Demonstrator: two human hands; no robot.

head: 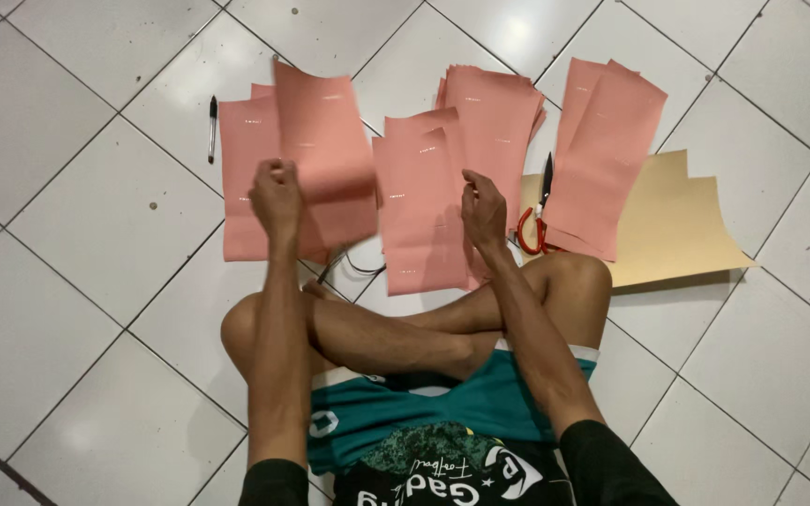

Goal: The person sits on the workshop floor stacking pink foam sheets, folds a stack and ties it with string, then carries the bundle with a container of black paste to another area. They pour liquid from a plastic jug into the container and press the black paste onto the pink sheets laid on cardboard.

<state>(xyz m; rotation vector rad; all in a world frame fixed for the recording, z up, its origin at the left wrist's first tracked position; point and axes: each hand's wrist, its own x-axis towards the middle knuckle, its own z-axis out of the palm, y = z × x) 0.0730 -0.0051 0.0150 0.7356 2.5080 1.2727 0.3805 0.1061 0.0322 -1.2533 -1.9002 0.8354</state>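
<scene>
A tan sheet [677, 225] lies right of the right hand [483, 208], under a pink stack [602, 155]. The left hand [277, 195] pinches a raised pink sheet [325, 141]; the right grips another pink sheet [419, 211] (slightly blurred). Red-handled scissors [538, 220] sit just beside the right hand, a pen [212, 126] beyond the left.
</scene>
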